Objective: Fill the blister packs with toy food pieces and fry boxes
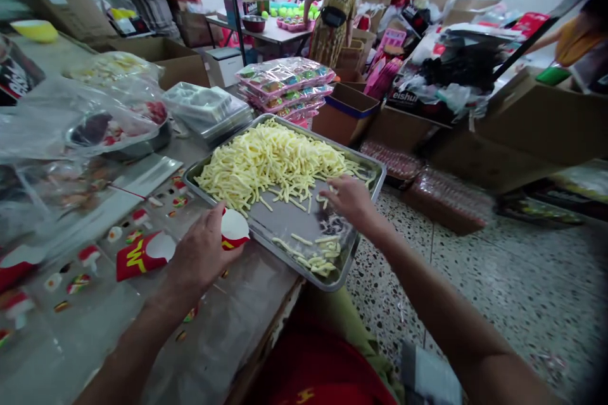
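Note:
My left hand (202, 250) is closed around a red paper fry carton (234, 228) with a white inside, held at the tray's near left edge. A metal tray (304, 231) rests across the table's edge and holds a heap of pale yellow fry-shaped sticks (270, 164). A smaller group of sticks (323, 259) lies in its near right corner. Over the tray's right part, my right hand (354, 202) has its fingers curled down beside loose sticks. What lies between those fingertips is hidden. Another red fry carton (145, 256) with a yellow mark lies flat left of my left hand.
Small food-shaped pieces (78, 283) lie in plastic on the table. Behind the tray are stacked clear trays (202, 104) and pink packs (287, 76). Cardboard boxes (344, 111) stand to the right. One person (335, 12) bends at a back table; another (570, 38) is far right.

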### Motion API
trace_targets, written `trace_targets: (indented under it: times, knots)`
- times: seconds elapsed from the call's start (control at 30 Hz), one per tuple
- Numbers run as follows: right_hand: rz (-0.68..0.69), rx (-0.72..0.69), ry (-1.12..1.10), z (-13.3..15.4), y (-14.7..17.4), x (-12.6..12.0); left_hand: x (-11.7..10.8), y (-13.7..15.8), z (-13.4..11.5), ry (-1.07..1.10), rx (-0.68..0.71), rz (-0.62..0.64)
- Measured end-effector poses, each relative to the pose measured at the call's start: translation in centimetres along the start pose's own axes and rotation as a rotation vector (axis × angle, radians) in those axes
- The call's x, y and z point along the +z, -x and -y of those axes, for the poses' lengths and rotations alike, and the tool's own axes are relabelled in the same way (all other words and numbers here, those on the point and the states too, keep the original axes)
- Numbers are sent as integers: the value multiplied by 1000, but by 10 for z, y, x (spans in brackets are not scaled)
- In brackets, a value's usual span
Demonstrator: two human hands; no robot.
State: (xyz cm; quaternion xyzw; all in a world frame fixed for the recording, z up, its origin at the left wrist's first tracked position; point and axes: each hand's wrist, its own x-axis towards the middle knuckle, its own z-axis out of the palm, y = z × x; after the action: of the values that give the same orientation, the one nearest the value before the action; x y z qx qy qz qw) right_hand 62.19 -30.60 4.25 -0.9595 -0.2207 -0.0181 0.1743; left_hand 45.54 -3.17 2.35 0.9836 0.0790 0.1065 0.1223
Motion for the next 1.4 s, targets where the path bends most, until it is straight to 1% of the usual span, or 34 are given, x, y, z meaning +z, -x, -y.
trace_targets:
  times: [0.07,0.1,0.17,0.2,0.27,0.33,0.4,0.47,0.5,0.57,0.67,0.7,0.77,0.83,0.9,0.97,1.03,1.17,1.23,1.3,1.33,1.4]
  knots:
    - [-11,11,71,-40,-14,-7,-5,-7,-9,29,35,14]
    - [-10,-6,76,-53,-20,-8,-8,-12,-14,41,63,13]
    - [-4,-39,31,-62,-27,-8,-15,-20,-25,40,106,-24]
    - [3,-43,-3,-60,-29,-5,-18,-23,-29,29,114,-60]
    - [51,-38,-30,-44,-28,5,-23,-28,-34,10,101,-147]
    - [129,-26,40,-21,-22,21,-26,-30,-35,8,91,-197]
    - [150,-20,140,2,-14,36,-26,-29,-34,3,94,-202]
    - [151,6,167,15,-7,43,-24,-25,-30,3,112,-179]
    - [152,38,144,17,-4,42,-23,-23,-28,7,117,-168]
    - [141,139,76,10,-1,33,-18,-20,-25,28,111,-149]
    - [19,287,64,-14,-3,14,-10,-22,-30,52,101,-89]
    - [-8,317,84,-22,-5,10,-6,-26,-36,48,111,-55]
    - [-6,324,114,-30,-9,9,1,-37,-52,20,143,22]
    - [4,283,134,-29,-12,16,7,-51,-70,-19,163,97]
    - [-36,250,186,-21,-12,24,12,-63,-84,-49,169,161]
    - [-76,258,251,-12,-11,29,14,-73,-92,-61,176,203]
    - [-43,273,305,-4,-11,31,15,-78,-93,-58,179,228]
    - [105,249,355,2,-13,32,14,-79,-91,-73,145,288]
    - [114,218,349,0,-13,34,13,-79,-92,-84,124,339]
    - [90,196,274,-6,-13,38,13,-81,-95,-91,118,389]
    - [80,201,177,-10,-14,39,14,-82,-97,-96,118,409]
    - [82,260,-159,-17,-16,41,18,-85,-100,-102,124,450]
